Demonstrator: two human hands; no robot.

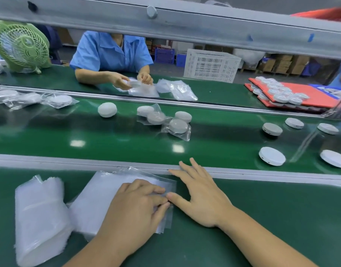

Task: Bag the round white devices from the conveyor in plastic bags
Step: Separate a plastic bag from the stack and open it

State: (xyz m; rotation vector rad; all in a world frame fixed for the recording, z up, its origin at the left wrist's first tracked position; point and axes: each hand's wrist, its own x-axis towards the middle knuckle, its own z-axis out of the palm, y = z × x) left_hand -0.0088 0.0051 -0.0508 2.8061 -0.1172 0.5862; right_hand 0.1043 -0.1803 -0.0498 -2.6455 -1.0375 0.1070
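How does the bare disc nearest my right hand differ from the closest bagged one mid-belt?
The bare device has no wrapping; the bagged device sits inside a clear plastic bag. The bare device lies alone near the belt's front edge; the bagged device lies farther back, crowded against other bagged ones. Both are round discs lying flat on the green conveyor.

Green fan (21, 45) far left; white crate (211, 65) centre-right; cardboard boxes (281, 63) far right; grey rail (185, 22) overhead.

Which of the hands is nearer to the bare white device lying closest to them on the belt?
Right. The right hand lies flat at the rail, left of the white device; the left hand is farther left, pinching the bag stack.
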